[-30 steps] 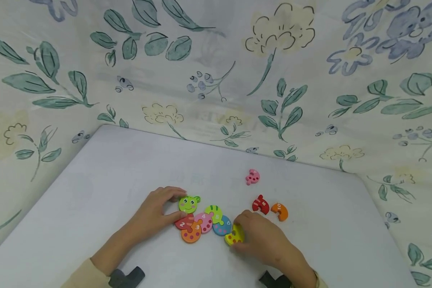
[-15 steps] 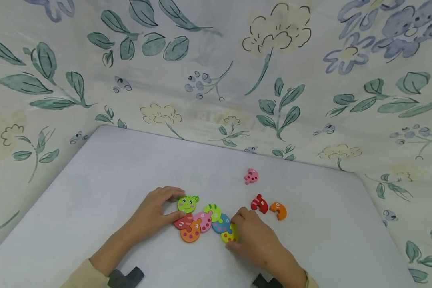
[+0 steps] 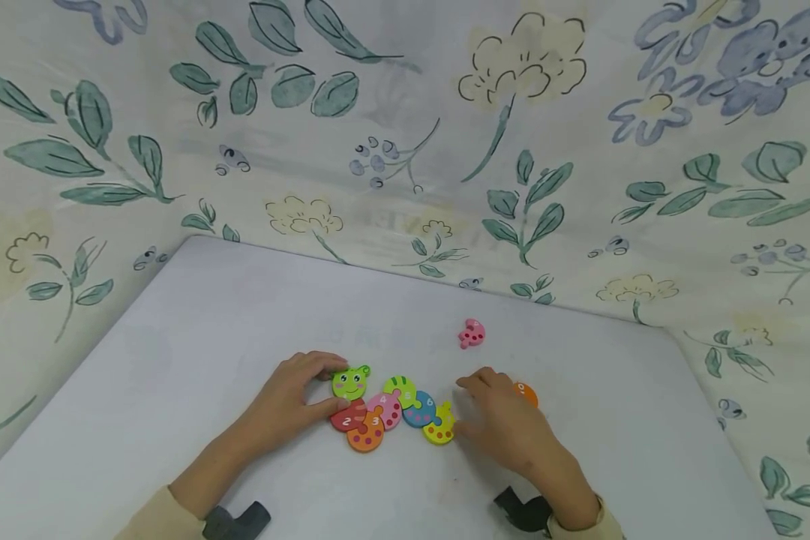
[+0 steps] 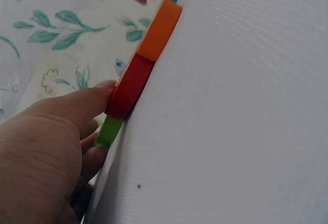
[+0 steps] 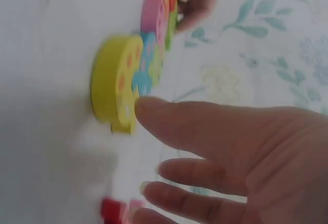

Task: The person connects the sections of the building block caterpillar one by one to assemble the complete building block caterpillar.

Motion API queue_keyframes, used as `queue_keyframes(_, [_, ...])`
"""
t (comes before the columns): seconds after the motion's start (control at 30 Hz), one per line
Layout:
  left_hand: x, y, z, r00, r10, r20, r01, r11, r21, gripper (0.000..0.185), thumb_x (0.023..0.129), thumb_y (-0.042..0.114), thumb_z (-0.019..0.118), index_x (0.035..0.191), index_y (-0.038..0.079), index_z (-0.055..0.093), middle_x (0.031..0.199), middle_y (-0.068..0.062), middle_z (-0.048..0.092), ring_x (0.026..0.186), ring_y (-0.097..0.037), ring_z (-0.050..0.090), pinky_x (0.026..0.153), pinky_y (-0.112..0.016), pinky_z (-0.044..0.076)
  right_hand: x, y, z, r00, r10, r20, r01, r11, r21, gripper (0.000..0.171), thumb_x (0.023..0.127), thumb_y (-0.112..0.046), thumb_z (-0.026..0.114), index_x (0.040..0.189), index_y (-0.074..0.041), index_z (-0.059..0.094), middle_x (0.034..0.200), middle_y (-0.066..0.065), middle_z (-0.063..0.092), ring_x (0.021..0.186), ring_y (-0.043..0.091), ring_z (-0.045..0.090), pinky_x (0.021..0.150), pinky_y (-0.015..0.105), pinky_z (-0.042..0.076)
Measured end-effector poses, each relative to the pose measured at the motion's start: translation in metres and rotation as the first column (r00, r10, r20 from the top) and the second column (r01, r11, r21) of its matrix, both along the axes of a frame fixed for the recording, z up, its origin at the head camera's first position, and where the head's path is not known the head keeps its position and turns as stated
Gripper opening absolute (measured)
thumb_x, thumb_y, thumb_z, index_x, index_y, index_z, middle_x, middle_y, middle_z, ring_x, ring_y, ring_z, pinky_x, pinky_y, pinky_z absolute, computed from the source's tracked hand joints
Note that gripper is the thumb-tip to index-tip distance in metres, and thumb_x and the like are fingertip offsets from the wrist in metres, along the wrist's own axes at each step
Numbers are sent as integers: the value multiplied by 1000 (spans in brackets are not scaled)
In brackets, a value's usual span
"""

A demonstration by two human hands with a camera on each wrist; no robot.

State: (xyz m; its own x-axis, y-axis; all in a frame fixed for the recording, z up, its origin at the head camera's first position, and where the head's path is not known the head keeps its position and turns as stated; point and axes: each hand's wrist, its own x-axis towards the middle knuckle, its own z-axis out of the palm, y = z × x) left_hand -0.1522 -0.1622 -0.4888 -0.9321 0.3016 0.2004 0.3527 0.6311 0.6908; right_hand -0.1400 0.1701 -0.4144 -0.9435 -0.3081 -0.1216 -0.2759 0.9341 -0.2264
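A caterpillar number puzzle (image 3: 383,405) lies as a joined chain on the white table. Its green smiling head (image 3: 349,384) and red piece 2 (image 3: 348,417) sit between the thumb and fingers of my left hand (image 3: 290,401), which grips that end. In the right wrist view, the yellow piece (image 5: 110,78) interlocks with the blue piece (image 5: 146,75) at the chain's far end. My right hand (image 3: 509,420) is just right of the yellow piece, fingers spread, holding nothing. It hides the loose red piece in the head view; the right wrist view shows a red piece (image 5: 113,209) near its fingers.
A loose pink piece (image 3: 472,334) lies farther back on the white table (image 3: 277,300). An orange piece (image 3: 526,393) shows partly behind my right hand. Dark straps (image 3: 238,520) hang near both wrists. Flowered cloth (image 3: 405,135) rises behind the table's edge.
My right hand pushed the yellow piece against the blue one, let it go and moved right, over the loose red piece. The chain's right end shifted slightly. My left hand stayed in place.
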Motion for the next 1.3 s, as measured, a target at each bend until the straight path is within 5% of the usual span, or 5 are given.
queue_keyframes(0.17, [0, 1, 0, 1000, 1, -11, -1, 1000, 0, 55, 84, 29, 91, 132, 21, 67, 127, 12, 65, 110, -9, 55, 95, -46, 49, -12, 19, 0, 998, -48, -38, 47, 999, -23, 55, 83, -21, 89, 133, -9, 69, 134, 9, 63, 121, 30, 56, 90, 45, 59])
queue_keyframes(0.37, [1, 2, 1, 1000, -1, -15, 1, 1000, 6, 53, 85, 29, 90, 132, 22, 67, 126, 12, 66, 109, -9, 56, 96, -47, 48, -21, 32, -3, 999, -41, 31, 41, 999, -3, 56, 84, -16, 87, 136, -8, 67, 142, 10, 59, 125, 33, 57, 93, 49, 58])
queue_keyframes(0.67, [1, 2, 1, 1000, 5, -16, -5, 1000, 1, 54, 84, 30, 90, 132, 22, 67, 125, 12, 66, 109, -10, 56, 94, -45, 49, -27, 50, -4, 1000, 0, 3, 0, 999, -54, 45, 87, -4, 82, 130, -7, 71, 132, 10, 63, 115, 29, 59, 94, 46, 57])
queue_keyframes(1.0, [2, 2, 0, 1000, 2, -13, -2, 1000, 9, 52, 85, 28, 90, 132, 22, 68, 125, 13, 66, 108, -9, 55, 94, -44, 49, -31, 56, -5, 997, -62, 51, 64, 997, -42, 46, 83, -21, 90, 124, -11, 73, 120, 7, 64, 106, 24, 57, 86, 41, 59])
queue_keyframes(1.3, [1, 2, 2, 1000, 3, -5, -3, 1000, 3, 53, 84, 28, 90, 132, 22, 67, 125, 14, 65, 109, -8, 55, 95, -44, 49, -31, 57, -9, 999, -41, 36, 41, 999, -11, 54, 81, -23, 92, 129, -10, 71, 126, 11, 64, 107, 26, 57, 84, 46, 59])
